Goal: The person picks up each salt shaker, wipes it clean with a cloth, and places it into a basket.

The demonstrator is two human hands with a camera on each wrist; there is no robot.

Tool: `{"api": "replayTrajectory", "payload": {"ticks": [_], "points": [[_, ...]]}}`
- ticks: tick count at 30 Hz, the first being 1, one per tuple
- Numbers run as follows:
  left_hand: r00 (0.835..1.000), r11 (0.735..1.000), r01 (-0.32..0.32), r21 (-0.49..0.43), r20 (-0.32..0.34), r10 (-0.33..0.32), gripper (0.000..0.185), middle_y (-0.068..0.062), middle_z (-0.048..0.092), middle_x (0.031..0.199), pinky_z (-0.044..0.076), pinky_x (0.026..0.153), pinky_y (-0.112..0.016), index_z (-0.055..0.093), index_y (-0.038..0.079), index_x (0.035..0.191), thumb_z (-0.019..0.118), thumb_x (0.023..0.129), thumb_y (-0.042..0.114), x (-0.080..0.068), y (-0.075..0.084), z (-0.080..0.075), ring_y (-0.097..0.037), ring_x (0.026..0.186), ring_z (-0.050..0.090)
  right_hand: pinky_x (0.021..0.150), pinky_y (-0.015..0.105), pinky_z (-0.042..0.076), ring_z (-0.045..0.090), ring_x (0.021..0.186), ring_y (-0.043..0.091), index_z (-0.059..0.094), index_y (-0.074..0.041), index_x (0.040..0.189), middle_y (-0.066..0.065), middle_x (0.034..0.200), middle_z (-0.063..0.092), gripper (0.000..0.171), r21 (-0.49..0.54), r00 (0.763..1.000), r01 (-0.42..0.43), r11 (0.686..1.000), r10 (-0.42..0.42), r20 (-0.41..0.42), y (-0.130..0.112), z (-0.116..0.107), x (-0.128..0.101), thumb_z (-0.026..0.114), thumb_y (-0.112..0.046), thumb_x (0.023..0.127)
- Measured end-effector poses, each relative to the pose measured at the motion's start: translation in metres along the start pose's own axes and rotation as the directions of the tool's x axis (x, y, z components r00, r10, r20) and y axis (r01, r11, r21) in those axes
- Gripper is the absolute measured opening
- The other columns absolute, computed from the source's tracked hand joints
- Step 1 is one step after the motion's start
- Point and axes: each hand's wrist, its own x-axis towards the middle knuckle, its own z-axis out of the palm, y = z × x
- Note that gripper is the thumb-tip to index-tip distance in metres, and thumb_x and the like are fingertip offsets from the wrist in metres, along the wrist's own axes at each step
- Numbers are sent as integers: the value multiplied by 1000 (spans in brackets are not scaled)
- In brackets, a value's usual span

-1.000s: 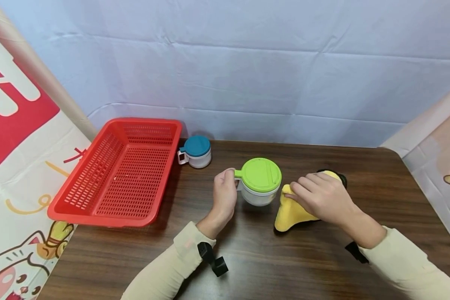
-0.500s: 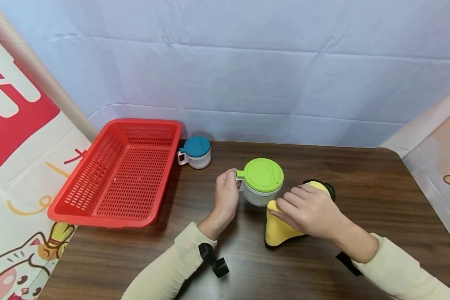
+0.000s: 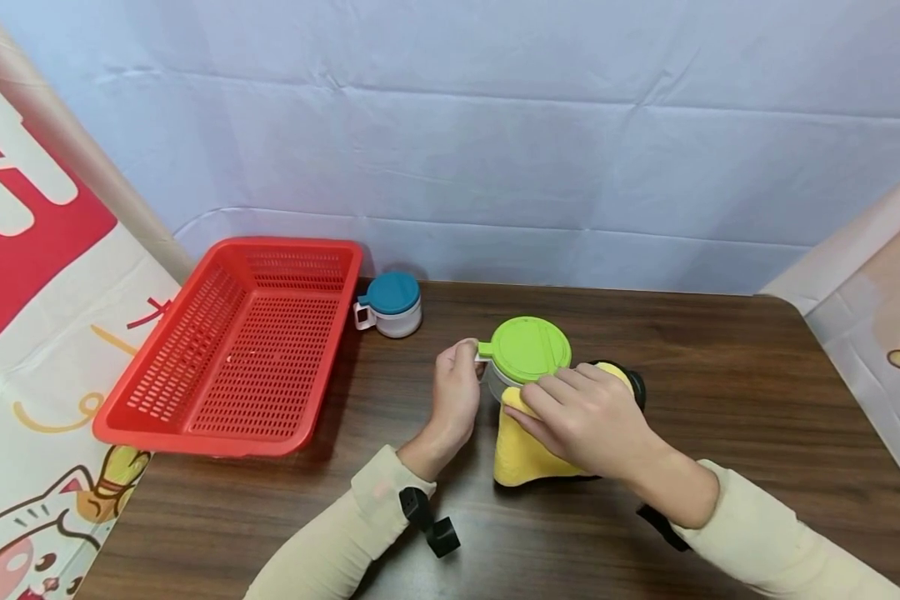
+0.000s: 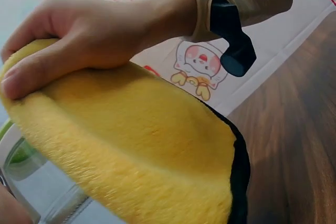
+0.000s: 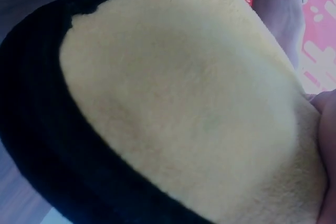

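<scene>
**A:** What are the hands doing?

**B:** The left hand, just left of centre in the head view, has its fingers curled round the small handle of the green-lidded jar. The right hand, right of centre, grips a yellow cloth with a black edge and presses its upper end against the jar's near side, just under the lid.

**A:** And where does the jar sit?

**B:** Mid-frame, on the dark wooden table, between the two hands. In the left wrist view the cloth fills most of the frame, the right hand clasped over its top, and a bit of the jar's clear wall shows at lower left. In the right wrist view the cloth covers nearly everything.

**A:** What's further out?

**B:** A red slotted basket at the left of the frame, and a small blue-lidded jar just beside its far right corner. A pale blue sheet hangs behind the table.
</scene>
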Motion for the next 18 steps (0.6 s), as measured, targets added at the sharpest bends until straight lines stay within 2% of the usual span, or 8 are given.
{"api": "replayTrajectory", "payload": {"ticks": [8, 13, 18], "points": [[1000, 999, 3, -44, 13, -2, 36, 3, 30, 61, 36, 75, -31, 36, 12, 62, 37, 98, 10, 0, -2, 2, -14, 66, 33, 44, 28, 35, 39, 46, 14, 52, -9, 71, -2, 58, 45, 39, -58, 998, -47, 997, 49, 31, -6, 4, 10, 51, -29, 105], [999, 995, 19, -99, 29, -16, 38, 4, 33, 61, 37, 65, -23, 35, 12, 60, 37, 98, 13, -1, -1, 3, -11, 62, 38, 43, 30, 33, 39, 45, 17, 53, -9, 72, 1, 56, 42, 41, -98, 990, -99, 990, 108, 94, -10, 6, 16, 47, -30, 107], [998, 990, 35, -137, 57, -28, 37, 3, 37, 59, 39, 55, -20, 34, 13, 60, 37, 97, 14, -3, 1, 4, -8, 55, 43, 42, 28, 28, 36, 44, 18, 50, -9, 70, 1, 54, 40, 44, -129, 980, -153, 980, 167, 106, -12, 8, 21, 42, -30, 108]]}}
